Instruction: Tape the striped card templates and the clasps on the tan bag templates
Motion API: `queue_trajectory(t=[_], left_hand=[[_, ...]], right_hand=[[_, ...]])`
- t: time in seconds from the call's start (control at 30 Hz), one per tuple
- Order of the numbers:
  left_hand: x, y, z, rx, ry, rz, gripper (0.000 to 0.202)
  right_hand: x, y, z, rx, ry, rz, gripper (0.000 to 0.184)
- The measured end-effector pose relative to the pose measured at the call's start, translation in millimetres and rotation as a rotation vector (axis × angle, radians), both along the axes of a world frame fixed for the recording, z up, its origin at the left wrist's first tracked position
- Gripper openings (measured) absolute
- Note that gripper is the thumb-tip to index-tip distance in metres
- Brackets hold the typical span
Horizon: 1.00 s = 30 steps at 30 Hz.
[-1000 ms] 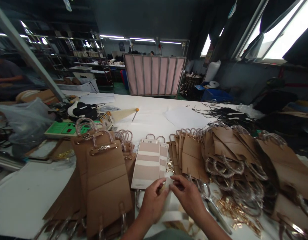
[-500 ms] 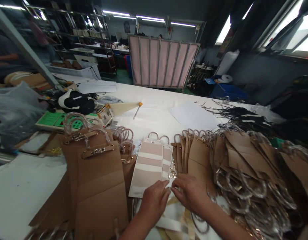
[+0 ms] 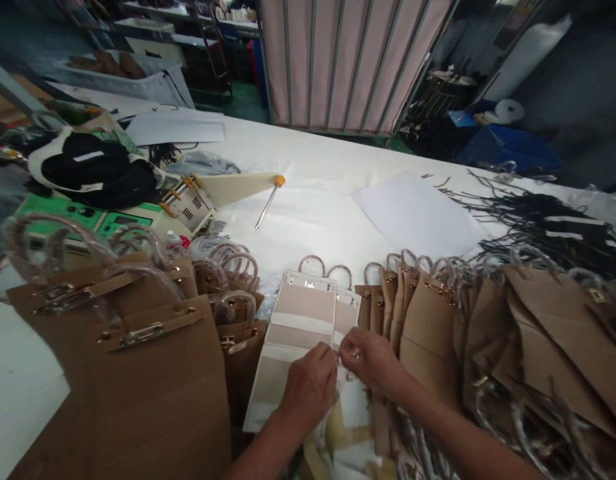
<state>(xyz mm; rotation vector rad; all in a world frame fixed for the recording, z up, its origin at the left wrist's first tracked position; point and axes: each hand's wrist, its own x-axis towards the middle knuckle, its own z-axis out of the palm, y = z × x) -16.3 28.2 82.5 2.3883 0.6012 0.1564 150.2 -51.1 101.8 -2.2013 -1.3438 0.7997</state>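
My left hand [image 3: 308, 390] and my right hand [image 3: 371, 360] meet fingertip to fingertip over the lower edge of a pale pink and white striped bag panel [image 3: 301, 327]. Both pinch something small between thumb and fingers; I cannot make out what it is. A second striped panel [image 3: 347, 312] lies just under the first. A stack of tan panels with clear handles and gold clasps [image 3: 138, 353] lies to the left. A long fanned row of tan panels with clear ring handles [image 3: 488, 320] spreads to the right.
On the white table [image 3: 318, 207] lie a yellow-headed awl [image 3: 269, 200], a white sheet [image 3: 418, 213], black straps [image 3: 538, 213], a green device [image 3: 83, 217] and a black-and-white item [image 3: 93, 170]. A pink-panelled rack [image 3: 348, 60] stands behind the table.
The camera has tilted down and moved closer. Both hands have shifted up onto the striped panel's lower edge, still pinched together.
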Motion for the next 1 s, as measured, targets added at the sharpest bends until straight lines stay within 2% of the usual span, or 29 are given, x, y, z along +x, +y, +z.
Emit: queue_trajectory(t=[0.1,0.17,0.23,0.3,0.37,0.47,0.57,0.73,0.93,1.0], left_hand=[[4.8,19.1,-18.0,-0.027,-0.026,-0.002,0.026],[5.6,25.1,-25.7,-0.049,-0.043,-0.033,0.025],[6.1,23.9,-31.5,-0.1,-0.067,-0.087,0.026],[6.6,18.0,-38.1,-0.215,-0.104,-0.088,0.026],[6.7,11.9,-47.4,-0.369,-0.145,0.037,0.025],[5.0,9.5,-65.2,-0.537,-0.182,0.304,0.021],[2.3,14.3,-78.9,-0.612,-0.195,0.416,0.019],[3.2,19.7,-83.0,-0.689,-0.162,0.481,0.019],[7.1,20.7,-82.1,-0.739,-0.12,0.523,0.018],[7.4,20.3,-81.9,-0.774,-0.106,0.531,0.012]], right_hand=[[4.7,18.4,-27.9,-0.036,0.126,-0.099,0.011],[8.9,29.3,-42.9,-0.018,0.126,-0.127,0.013],[17.9,41.1,-54.0,0.022,0.114,-0.174,0.016],[31.9,55.2,-62.4,0.073,0.158,-0.247,0.021],[47.9,71.7,-70.2,0.113,0.233,-0.326,0.028],[66.5,97.0,-85.4,0.108,0.262,-0.418,0.032],[73.1,115.4,-104.5,0.089,0.221,-0.439,0.029],[67.9,122.0,-128.1,0.07,0.116,-0.48,0.024],[64.3,118.3,-137.6,0.09,-0.003,-0.485,0.024],[67.7,119.9,-138.9,0.084,0.017,-0.516,0.031]])
